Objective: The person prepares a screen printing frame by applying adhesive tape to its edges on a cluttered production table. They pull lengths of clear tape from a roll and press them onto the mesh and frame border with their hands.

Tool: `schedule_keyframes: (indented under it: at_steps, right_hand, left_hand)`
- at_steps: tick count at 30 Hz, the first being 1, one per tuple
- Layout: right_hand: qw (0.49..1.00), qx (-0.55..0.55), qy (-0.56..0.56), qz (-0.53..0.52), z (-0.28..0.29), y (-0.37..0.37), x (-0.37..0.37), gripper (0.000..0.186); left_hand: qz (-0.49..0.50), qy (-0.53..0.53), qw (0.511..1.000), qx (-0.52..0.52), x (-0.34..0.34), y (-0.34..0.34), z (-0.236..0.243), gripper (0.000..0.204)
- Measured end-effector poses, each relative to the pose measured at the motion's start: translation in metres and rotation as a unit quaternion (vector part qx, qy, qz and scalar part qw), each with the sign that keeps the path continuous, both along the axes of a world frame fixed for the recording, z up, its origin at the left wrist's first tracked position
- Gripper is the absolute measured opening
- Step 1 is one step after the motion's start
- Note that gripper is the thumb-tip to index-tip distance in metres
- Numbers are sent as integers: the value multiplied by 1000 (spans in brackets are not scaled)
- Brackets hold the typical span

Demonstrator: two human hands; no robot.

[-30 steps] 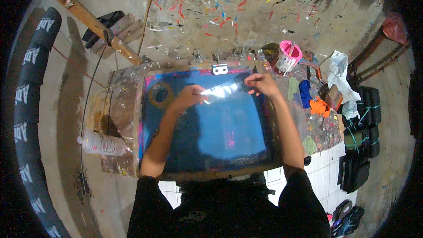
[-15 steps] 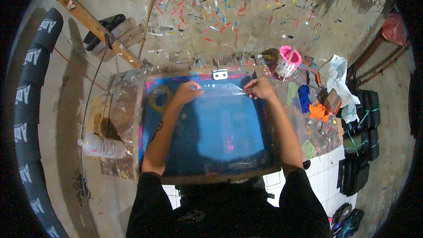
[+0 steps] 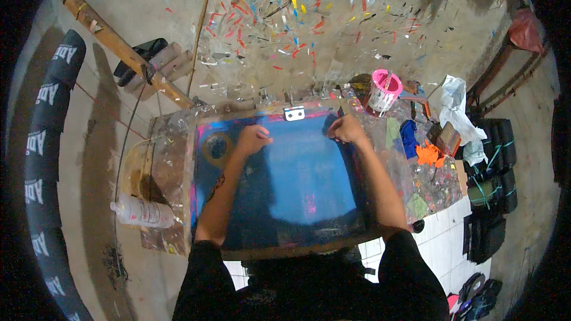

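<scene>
A framed printing screen [image 3: 309, 172] with blue mesh and a dark border lies on a paint-stained bench. Over its far part, my left hand [image 3: 256, 138] pinches with bent fingers, left of the middle. My right hand [image 3: 346, 129] pinches close to the far right corner. A strip of clear tape spans the gap between the fingertips; it barely shows against the blue, and whether it touches the mesh I cannot tell. A tan tape roll [image 3: 206, 150] lies flat on the screen beside my left forearm. Behind the hands, a metal hinge clamp [image 3: 294, 114] sits at the far edge.
A clear plastic bottle [image 3: 146, 213] lies on the bench's left side. At right stand a pink-rimmed paint cup [image 3: 383, 98], a blue cloth [image 3: 408, 138], an orange scrap [image 3: 428, 153] and crumpled white sheeting [image 3: 454, 98]. Tied black bundles [image 3: 496, 142] are stacked beyond. A wooden pole [image 3: 107, 32] slants at upper left.
The clear strip, shiny and plain between my hands before, is now hardly visible. Both hands have come slightly nearer to me, and the whole view has shifted a little.
</scene>
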State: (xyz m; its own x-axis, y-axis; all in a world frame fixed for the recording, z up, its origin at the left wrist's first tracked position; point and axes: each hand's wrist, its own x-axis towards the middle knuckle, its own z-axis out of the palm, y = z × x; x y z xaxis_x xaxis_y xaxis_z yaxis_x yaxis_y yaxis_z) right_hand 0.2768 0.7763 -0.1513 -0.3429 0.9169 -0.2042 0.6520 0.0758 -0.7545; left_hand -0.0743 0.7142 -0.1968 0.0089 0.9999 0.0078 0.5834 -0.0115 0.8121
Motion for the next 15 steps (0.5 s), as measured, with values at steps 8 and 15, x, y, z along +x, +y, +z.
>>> schedule_keyframes:
  at_steps: [8, 15]
  right_hand:
    - [985, 69, -124, 99, 17, 10, -13, 15]
    - [974, 0, -200, 105, -6, 37, -11, 17]
  left_hand:
    - [-4, -11, 1000, -4, -12, 2, -9, 37]
    - [16, 36, 999, -31, -2, 4, -3, 42]
